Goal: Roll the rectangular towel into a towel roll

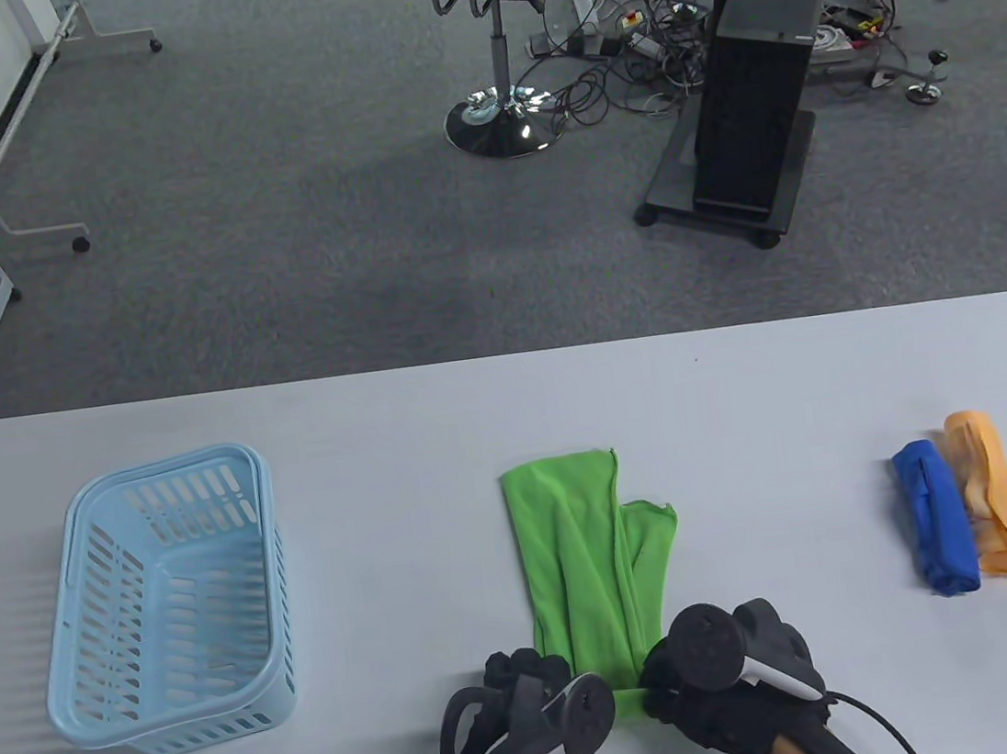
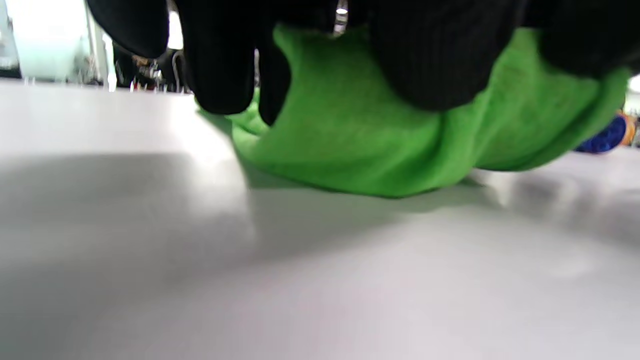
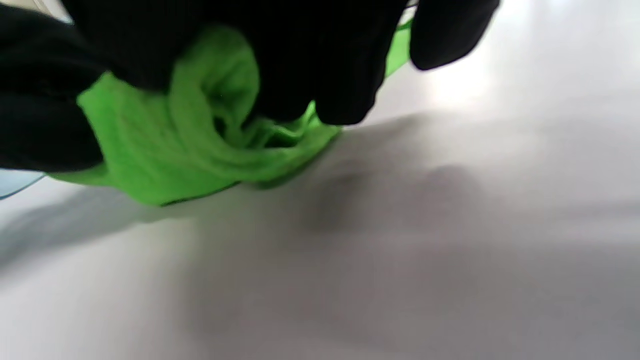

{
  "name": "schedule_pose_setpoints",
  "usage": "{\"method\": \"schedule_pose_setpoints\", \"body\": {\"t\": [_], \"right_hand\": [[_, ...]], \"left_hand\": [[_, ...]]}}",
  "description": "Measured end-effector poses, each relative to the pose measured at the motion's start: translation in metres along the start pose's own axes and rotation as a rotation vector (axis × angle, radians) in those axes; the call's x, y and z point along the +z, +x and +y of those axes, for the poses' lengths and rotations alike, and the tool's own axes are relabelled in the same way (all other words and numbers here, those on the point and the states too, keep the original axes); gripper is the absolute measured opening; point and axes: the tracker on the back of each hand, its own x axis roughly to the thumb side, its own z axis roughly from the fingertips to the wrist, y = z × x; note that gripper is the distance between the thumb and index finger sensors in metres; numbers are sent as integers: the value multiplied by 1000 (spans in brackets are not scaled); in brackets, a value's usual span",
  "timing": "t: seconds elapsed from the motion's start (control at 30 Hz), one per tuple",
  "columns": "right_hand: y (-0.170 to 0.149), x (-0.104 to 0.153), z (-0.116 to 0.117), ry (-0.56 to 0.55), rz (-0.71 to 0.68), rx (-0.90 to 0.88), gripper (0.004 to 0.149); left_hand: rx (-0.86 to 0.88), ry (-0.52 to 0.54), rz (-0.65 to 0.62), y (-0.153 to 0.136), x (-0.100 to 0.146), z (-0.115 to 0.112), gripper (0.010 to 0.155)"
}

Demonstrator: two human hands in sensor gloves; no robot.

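One turn of the roll, at most, looks made so far. Both hands sit at the near end of the green towel (image 1: 588, 560), which lies folded into a long strip on the bench (image 1: 435, 423), running away from the person, mid-bench. Most of the strip is still flat, so I judge nearly all the rolling is left.

Left hand (image 1: 521, 717): fingers curled onto the near-left end of the towel, gripping it; the left wrist view shows green cloth bunched up under the glove. Right hand (image 1: 728, 672): clenched on the near-right end; its wrist view shows the cloth curled over into a small loop under the fingers. That loop reads as the start of the roll, loose and uneven yet.

Count, left to right:
- one pale blue basket (image 1: 163, 607), left side, nothing seen inside
- one green towel, centre
- two hands
- one blue cloth (image 1: 936, 519), already rolled or bundled, right side
- one orange cloth (image 1: 993, 489), touching the blue one on its right
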Motion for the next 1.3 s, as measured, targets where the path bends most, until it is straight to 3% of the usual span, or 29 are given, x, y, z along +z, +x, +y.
{"method": "schedule_pose_setpoints", "body": {"t": [0.27, 0.53, 0.83, 0.93, 1.03, 1.13, 1.17, 1.3], "right_hand": [[1, 11, -10, -83, -76, -88, 69], [3, 1, 15, 38, -76, 102, 68], [6, -4, 23, -24, -63, 141, 54], [5, -4, 23, -28, -54, 135, 53], [4, -5, 22, -27, -46, 126, 52], [4, -6, 22, -25, -41, 122, 52], [4, -6, 22, -28, -39, 121, 51], [2, -6, 20, -60, -33, 111, 49]], "left_hand": [[87, -56, 60, -11, -1, -8, 51], [80, -74, 75, -10, -2, -11, 51], [88, -81, 93, -10, -2, -11, 52], [53, -23, 87, -7, 0, -7, 56], [24, 17, 0, -1, 2, -3, 47], [-14, -85, -33, 2, 1, -4, 43], [-52, -165, -17, 2, 1, -6, 47], [-49, -146, -50, 0, 1, -7, 57]]}}
